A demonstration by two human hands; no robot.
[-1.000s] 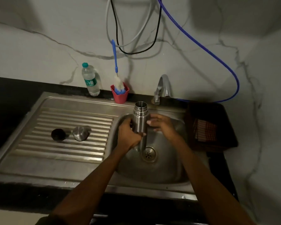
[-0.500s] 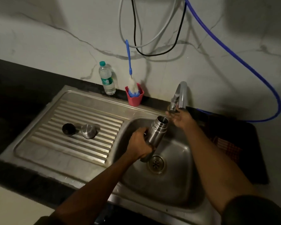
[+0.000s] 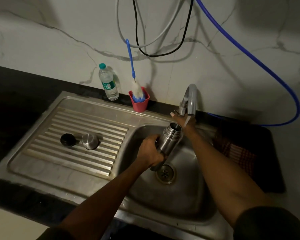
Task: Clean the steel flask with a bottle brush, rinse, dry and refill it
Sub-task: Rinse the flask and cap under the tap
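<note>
Left hand, centre of frame, has its fingers wrapped round the body of the steel flask, grasping it. Flask is uncapped, tilted with its open mouth up and to the right, held over the sink basin, its base just above-left of the drain. Right hand is up at the tap in the upper right of centre, touching the lever area; whether its fingers are curled round the lever or just resting on it, cannot tell, they are partly hidden behind the tap. A thin stream of water drops from the spout just right of the flask mouth. On the ribbed draining board at left centre lie a black stopper and a steel cap, side by side, close but apart. At the back of the bench, a plastic water bottle stands upright, and just right of it a red cup holds the bottle brush, bristles down, blue handle leaning up against the wall. A blue hose loops across the upper right. A checked cloth lies on a dark tray at right.
</note>
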